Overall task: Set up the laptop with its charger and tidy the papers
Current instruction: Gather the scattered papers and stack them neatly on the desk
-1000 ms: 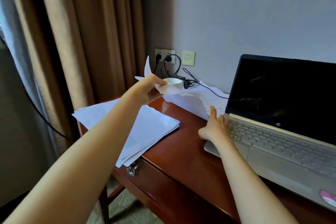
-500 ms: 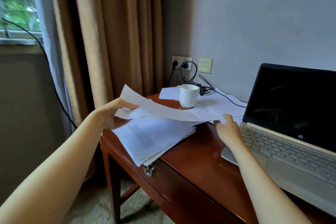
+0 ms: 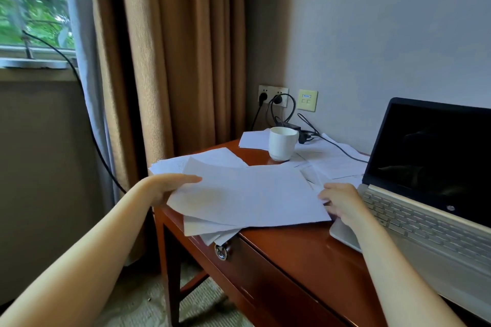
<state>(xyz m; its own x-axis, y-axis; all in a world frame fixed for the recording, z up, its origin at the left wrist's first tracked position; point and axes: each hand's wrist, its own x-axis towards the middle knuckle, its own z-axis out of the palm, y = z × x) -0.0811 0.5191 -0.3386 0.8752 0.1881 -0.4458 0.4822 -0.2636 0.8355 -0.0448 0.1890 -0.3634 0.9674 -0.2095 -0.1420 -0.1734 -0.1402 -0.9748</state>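
Fingers (image 3: pixel 186 179) at sheet (image 3: pixel 252 194), long axis crosswise

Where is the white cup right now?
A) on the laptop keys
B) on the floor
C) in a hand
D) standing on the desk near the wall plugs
D: the white cup stands upright on the desk, behind the papers, in front of the wall sockets.

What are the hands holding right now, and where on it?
The top sheet of paper: left hand pinches its left edge, thumb on top; right hand grips its right edge, next to the laptop.
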